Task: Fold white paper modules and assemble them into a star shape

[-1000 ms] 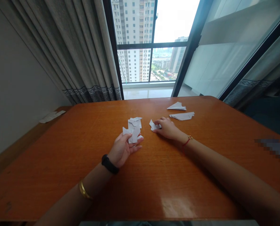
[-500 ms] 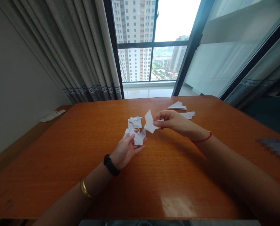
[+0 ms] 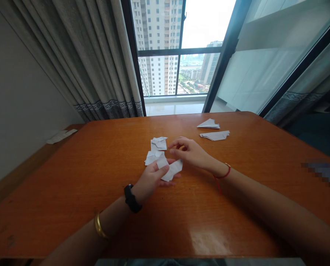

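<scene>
My left hand is closed on a piece of folded white paper, thumb on top and fingers beneath; whether it is one piece or two stacked I cannot tell. My right hand hovers just above and to the right of it, fingers curved and parted from the thumb, with nothing visible between them. Beyond my left hand lie two folded white papers on the table, a nearer one partly covered by the held paper and a farther one.
A paper plane and a long folded paper rest at the far right of the wooden table. White paper strips lie on a ledge at left. A blurred patch covers something at the right edge. Curtains and a window stand behind.
The folded paper in my right hand has left it; white paper is now held only in my left. My left hand has come slightly nearer and right, while my right hand has shifted left.
</scene>
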